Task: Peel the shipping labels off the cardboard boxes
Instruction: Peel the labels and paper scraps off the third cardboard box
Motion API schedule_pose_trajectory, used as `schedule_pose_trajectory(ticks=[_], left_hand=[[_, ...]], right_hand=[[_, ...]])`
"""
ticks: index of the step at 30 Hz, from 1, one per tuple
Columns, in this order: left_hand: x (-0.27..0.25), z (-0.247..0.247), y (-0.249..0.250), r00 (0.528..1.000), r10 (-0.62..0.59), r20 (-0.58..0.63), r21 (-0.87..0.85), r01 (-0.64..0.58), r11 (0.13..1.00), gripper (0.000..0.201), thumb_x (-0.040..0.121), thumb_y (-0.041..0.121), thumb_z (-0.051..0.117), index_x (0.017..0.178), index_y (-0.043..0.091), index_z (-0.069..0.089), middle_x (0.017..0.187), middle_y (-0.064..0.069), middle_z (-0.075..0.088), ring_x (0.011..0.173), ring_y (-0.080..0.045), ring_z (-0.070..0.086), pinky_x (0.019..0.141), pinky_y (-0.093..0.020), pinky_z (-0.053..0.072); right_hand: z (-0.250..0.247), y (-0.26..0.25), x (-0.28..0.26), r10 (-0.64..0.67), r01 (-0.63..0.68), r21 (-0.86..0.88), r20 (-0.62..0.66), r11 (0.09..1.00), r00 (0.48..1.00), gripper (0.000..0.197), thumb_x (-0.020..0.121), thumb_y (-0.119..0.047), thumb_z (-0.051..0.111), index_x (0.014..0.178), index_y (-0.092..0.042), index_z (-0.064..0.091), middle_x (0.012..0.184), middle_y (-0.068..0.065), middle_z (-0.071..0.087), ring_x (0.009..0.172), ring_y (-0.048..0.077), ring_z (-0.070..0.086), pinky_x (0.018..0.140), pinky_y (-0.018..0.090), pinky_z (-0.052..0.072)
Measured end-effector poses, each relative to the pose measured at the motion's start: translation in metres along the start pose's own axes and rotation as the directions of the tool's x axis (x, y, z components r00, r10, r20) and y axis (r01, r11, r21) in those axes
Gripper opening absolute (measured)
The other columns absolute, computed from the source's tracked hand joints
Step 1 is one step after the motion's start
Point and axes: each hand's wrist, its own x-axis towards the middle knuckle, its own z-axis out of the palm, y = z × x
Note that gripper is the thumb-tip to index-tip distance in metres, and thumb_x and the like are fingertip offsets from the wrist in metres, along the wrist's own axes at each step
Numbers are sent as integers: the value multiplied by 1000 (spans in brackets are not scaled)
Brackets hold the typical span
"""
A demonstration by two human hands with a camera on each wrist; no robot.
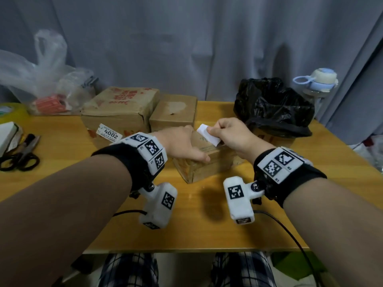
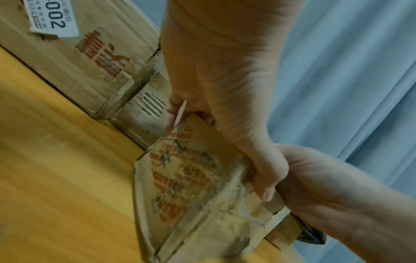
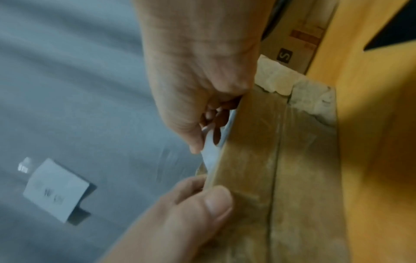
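A small brown cardboard box (image 1: 207,168) with red print (image 2: 180,178) sits mid-table. My left hand (image 1: 180,146) grips it from above, thumb on the near edge and fingers over the far side. My right hand (image 1: 226,133) pinches a white shipping label (image 1: 204,133) between thumb and fingers. The label is lifted and curled back off the box top, its lower end still on the box. In the right wrist view the label (image 3: 210,153) runs edge-on from my right hand (image 3: 198,80) to the box edge (image 3: 258,160), beside my left thumb (image 3: 213,204).
Behind stand a large box (image 1: 120,108) bearing a "4002" label (image 1: 109,132) and a medium box (image 1: 174,112). A black bag (image 1: 273,106) and bottle (image 1: 319,79) are at the right. Scissors (image 1: 20,156), a tape roll (image 1: 10,112) and a clear plastic bag (image 1: 41,79) lie left.
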Motion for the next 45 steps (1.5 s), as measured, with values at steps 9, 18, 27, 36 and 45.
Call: schedule_pose_trajectory(ticks=[9, 18, 27, 36, 45], left_hand=[[3, -7, 1, 998, 56, 2, 160, -56, 986, 98, 57, 74, 67, 128, 11, 40, 112, -2, 58, 98, -21, 57, 88, -37, 48], [7, -7, -4, 996, 91, 14, 165, -92, 982, 96, 60, 70, 69, 128, 11, 37, 114, -4, 57, 98, -22, 56, 84, -35, 48], [8, -6, -7, 995, 102, 7, 133, -102, 986, 98, 60, 69, 69, 132, 12, 34, 117, -4, 56, 101, -23, 56, 87, -37, 48], [1, -12, -9, 974, 224, -28, 369, -198, 908, 97, 65, 85, 41, 127, 11, 52, 119, -5, 54, 103, -21, 54, 88, -34, 47], [3, -20, 9, 986, 123, 111, 269, -148, 952, 76, 74, 70, 57, 125, 14, 54, 111, -5, 64, 100, -23, 58, 88, -32, 46]], right_hand=[[2, 0, 0, 46, -43, 148, -20, 988, 999, 36, 87, -16, 64, 57, -15, 45, 59, 4, 50, 55, 14, 49, 52, 23, 43], [3, -2, 2, 95, -81, 227, -52, 971, 994, 39, 87, -14, 64, 53, -14, 45, 54, 2, 51, 52, 14, 49, 50, 24, 44], [1, -2, 3, 140, -108, 303, -86, 947, 986, 38, 86, -11, 65, 53, -14, 47, 48, 0, 52, 49, 14, 50, 48, 22, 45], [-6, -10, 3, 116, -119, 114, 37, 986, 993, 32, 88, -18, 64, 60, -13, 48, 58, 5, 54, 48, 12, 55, 45, 20, 47], [-9, -43, 5, 168, -87, -340, 217, 936, 962, 33, 82, -36, 68, 77, -4, 63, 60, 9, 60, 47, 16, 61, 43, 21, 51]])
